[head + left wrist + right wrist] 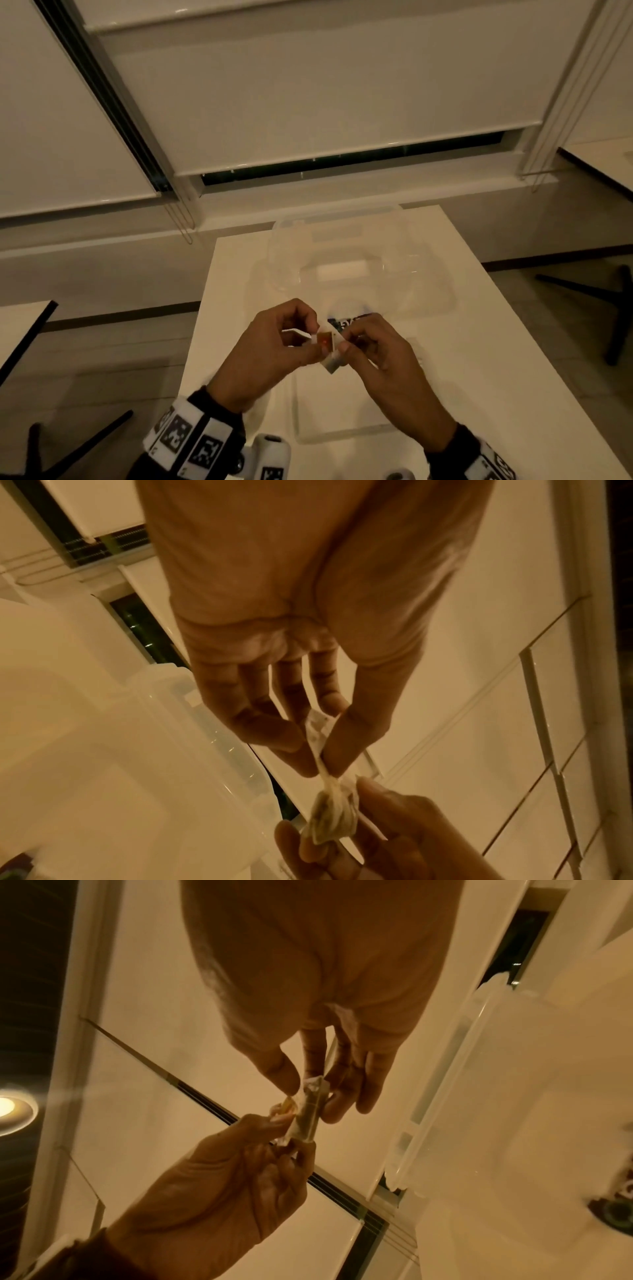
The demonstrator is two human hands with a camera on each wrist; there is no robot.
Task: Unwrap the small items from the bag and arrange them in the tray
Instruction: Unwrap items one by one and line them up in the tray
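A small wrapped sweet, with a white twisted wrapper and an orange-red centre, is held between both hands above the white table. My left hand pinches one twisted wrapper end between thumb and forefinger. My right hand grips the sweet's body with thumb and fingers. Just behind the hands lies a dark blue printed bag, mostly hidden. A shallow clear tray lies on the table under the hands.
A clear plastic container stands at the table's far end. Window blinds and a sill run behind it. Black chair legs stand to the right. Another table edge is at the left.
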